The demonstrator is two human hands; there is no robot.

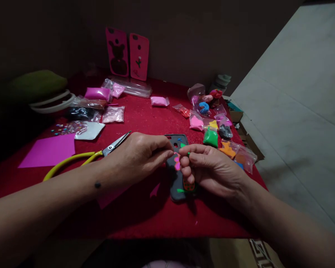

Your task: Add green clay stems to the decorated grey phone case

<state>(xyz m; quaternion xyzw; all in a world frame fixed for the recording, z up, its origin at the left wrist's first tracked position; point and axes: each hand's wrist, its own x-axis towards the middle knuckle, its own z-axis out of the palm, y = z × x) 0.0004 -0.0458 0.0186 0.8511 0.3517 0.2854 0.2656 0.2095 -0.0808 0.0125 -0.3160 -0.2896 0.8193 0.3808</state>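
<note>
A dark grey phone case (176, 186) lies on the red cloth, decorated with pink, green, orange and blue clay shapes. Above it, my right hand (209, 167) pinches a tiny bit of green clay (188, 153) between thumb and forefinger, its other fingers curled. My left hand (145, 152) reaches in from the left over the case's edge, thumb and fingers pressed together; whatever may be in that pinch is too small to make out. The fingertips of both hands almost meet. Part of the case is hidden beneath them. Yellow-handled scissors (110, 148) rest half open by my left wrist.
Bags of coloured clay, including green clay (210, 137) and orange clay (228, 149), line the right side. More packets, a pink sheet (48, 150) and a white lid (54, 104) are at left. Two pink phone cases (139, 56) lean on the back wall.
</note>
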